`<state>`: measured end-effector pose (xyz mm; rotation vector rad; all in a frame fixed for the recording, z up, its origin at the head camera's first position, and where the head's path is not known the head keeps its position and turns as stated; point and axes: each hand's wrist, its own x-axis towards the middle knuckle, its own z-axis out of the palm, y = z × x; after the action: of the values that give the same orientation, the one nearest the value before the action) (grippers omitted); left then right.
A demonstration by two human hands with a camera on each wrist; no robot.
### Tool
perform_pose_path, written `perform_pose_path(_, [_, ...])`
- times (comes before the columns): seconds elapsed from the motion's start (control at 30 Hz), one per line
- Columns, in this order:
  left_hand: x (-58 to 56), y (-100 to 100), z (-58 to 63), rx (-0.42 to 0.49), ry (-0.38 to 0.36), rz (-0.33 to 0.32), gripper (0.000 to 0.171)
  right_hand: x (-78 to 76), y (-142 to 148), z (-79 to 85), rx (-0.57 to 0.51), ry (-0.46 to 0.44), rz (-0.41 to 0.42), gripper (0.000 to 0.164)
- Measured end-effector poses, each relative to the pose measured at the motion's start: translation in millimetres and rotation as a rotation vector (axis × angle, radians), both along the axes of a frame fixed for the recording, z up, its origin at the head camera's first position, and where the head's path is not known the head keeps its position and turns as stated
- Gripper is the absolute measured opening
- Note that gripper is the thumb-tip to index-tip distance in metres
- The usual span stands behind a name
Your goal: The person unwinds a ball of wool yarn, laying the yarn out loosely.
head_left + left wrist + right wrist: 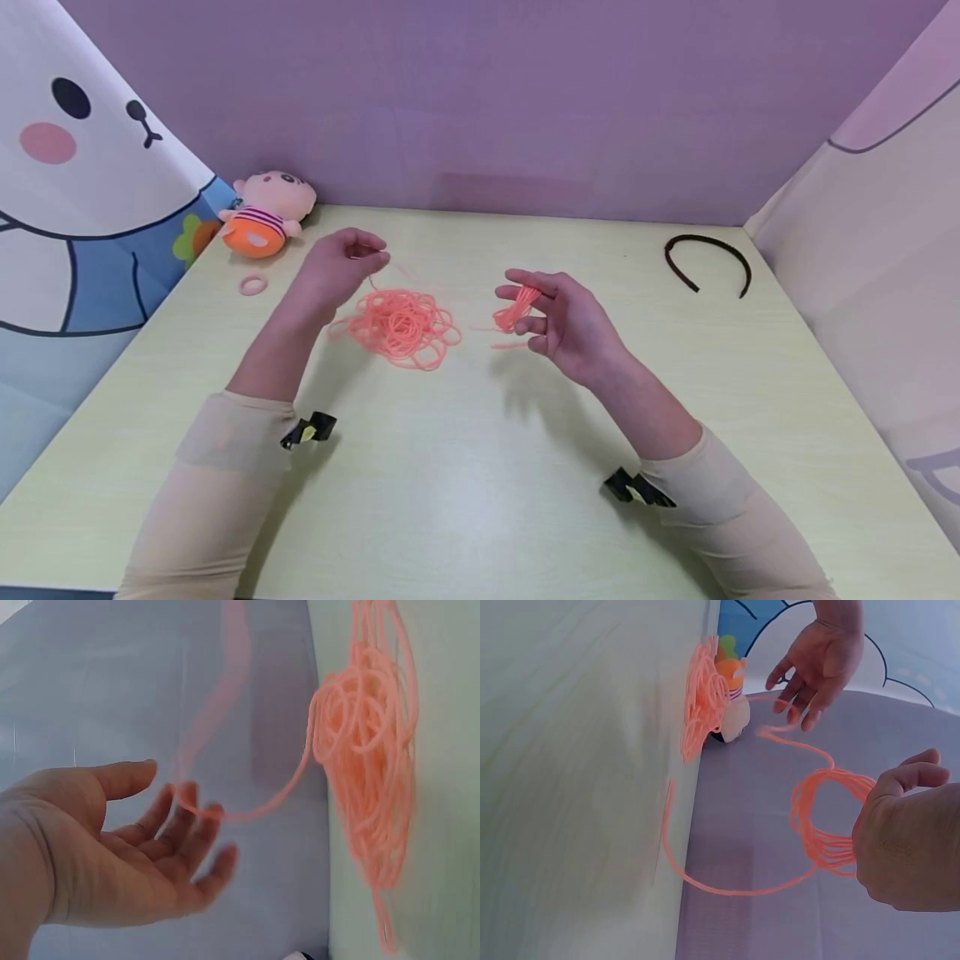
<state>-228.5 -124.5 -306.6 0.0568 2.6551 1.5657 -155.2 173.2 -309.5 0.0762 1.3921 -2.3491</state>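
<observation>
A loose heap of coral-pink cord (pixel 401 327) lies on the table between the hands. My left hand (pixel 337 267) is raised just behind and left of it. In the left wrist view, the thumb stands apart from half-bent fingers (pixel 187 847), and a strand from the heap runs across them, its upper part blurred. Round the fingers of my right hand (pixel 577 329) sits a small coil (pixel 516 310) of the same cord, held above the table. From this coil (pixel 806 814) a free end hangs in a curve, and another strand leads toward the left hand.
At the back left, a plush doll (pixel 266 217) in orange and stripes leans by the wall, with a pink ring (pixel 252 285) in front of it. A dark headband (pixel 708 240) lies at the back right. Fabric walls (pixel 510 108) border the table.
</observation>
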Motion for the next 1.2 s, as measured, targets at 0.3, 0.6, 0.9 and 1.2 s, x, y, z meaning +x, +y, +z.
perform_pose_path(0.3, [16.9, 43, -13.4, -0.129, -0.055, -0.416, 0.028, 1.1, -1, 0.4, -0.012, 0.012, 0.031, 0.040])
perform_pose_path(0.6, [26.7, 64, -27.3, -0.068, -0.169, -0.756, 0.027, 1.8, -1, 1.2, -0.034, 0.035, 0.057, 0.040])
perform_pose_path(0.9, [19.2, 55, -31.4, -0.108, -0.152, -0.645, 0.017, 1.6, -2, 2.6, -0.053, 0.022, 0.044, 0.040])
perform_pose_path(1.2, [7.0, 37, -25.4, -0.124, -0.142, -0.417, 0.019, 1.8, -2, 3.3, -0.056, 0.019, 0.039, 0.039])
